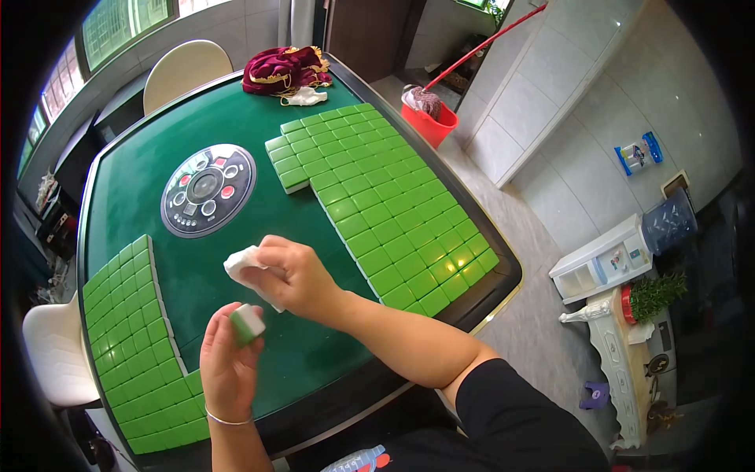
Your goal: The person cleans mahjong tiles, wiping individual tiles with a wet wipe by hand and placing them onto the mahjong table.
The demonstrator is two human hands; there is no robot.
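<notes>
My left hand [228, 358] grips a green-and-white mahjong tile [248, 323] between thumb and fingers, raised above the table. Just above and to the right, my right hand [292, 271] is closed around a crumpled white tissue or cloth [244, 263]; the two hands are close but apart. Face-down green tiles lie in two flat blocks on the green mahjong table [236, 118]: a large right block [393, 204] and a left block [130, 315] that runs down to the near left edge, partly behind my left forearm.
A round control panel [208, 191] sits mid-table. A maroon cloth bag [285, 69] with gold trim and a white crumpled piece [305, 96] lie at the far edge. Chairs [187, 75] stand around; a red mop bucket [429, 118] and a water dispenser [602, 259] are at the right.
</notes>
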